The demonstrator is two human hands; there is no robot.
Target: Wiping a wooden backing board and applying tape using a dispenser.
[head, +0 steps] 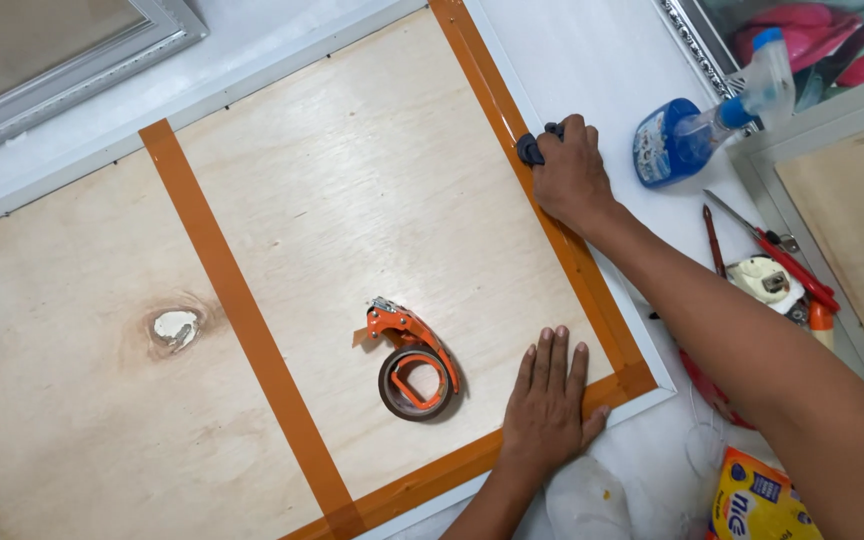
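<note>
The right hand had its grip shut around a small dark tool, pressing it on the brown tape that ran along the board's right edge. The left hand gripped nothing: it lay flat, fingers spread, on the board's near right corner, its fingertips just short of the tape.

The plywood board sat in a white frame on the white tabletop, with another tape strip crossing it. An orange tape dispenser lay on the board, just left of the left hand. A blue spray bottle lay near the right hand, and red-handled tools lay beside the forearm.
</note>
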